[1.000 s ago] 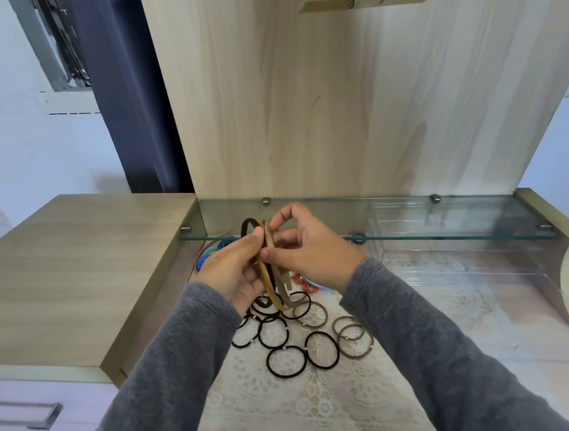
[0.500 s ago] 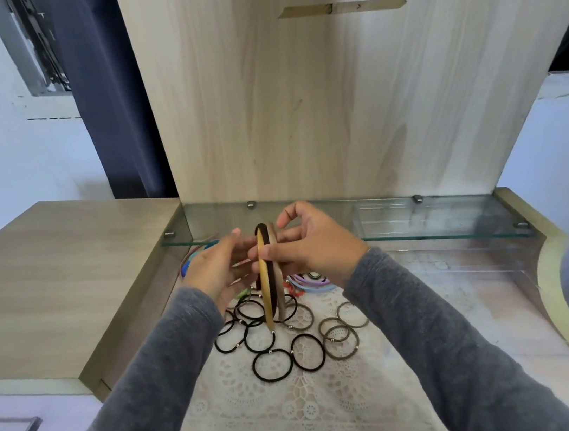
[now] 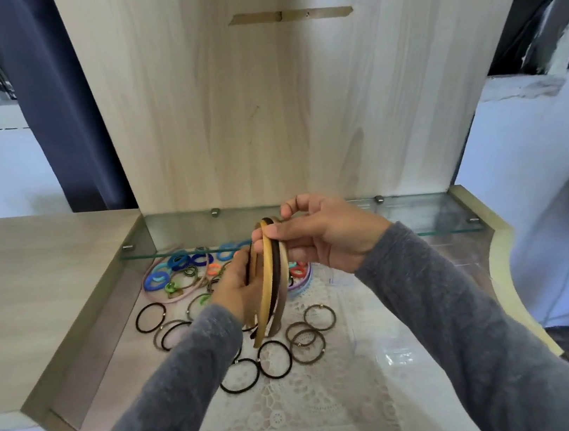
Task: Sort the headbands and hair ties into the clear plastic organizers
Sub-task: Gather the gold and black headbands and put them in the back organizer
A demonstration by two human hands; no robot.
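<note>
A stack of several headbands (image 3: 271,283) in tan, dark brown and beige stands on edge above the table. My right hand (image 3: 319,234) pinches the top of the stack between thumb and fingers. My left hand (image 3: 238,288) grips its left side lower down. Black and brown hair ties (image 3: 274,360) lie loose on the lace mat beneath. Colourful small hair ties (image 3: 186,261) and a pink headband (image 3: 176,294) lie further back under the glass shelf. A clear plastic organizer (image 3: 401,312) stands to the right, hard to make out.
A glass shelf (image 3: 423,216) runs across the back at hand height. A tall wooden panel (image 3: 277,105) rises behind it. A raised wooden cabinet top (image 3: 28,290) borders the left. The white lace mat (image 3: 304,404) covers the table's middle.
The headband stack has tilted and its lower ends now point toward me. My left hand has slid lower along the stack. More colourful ties show at the back as the view shifted.
</note>
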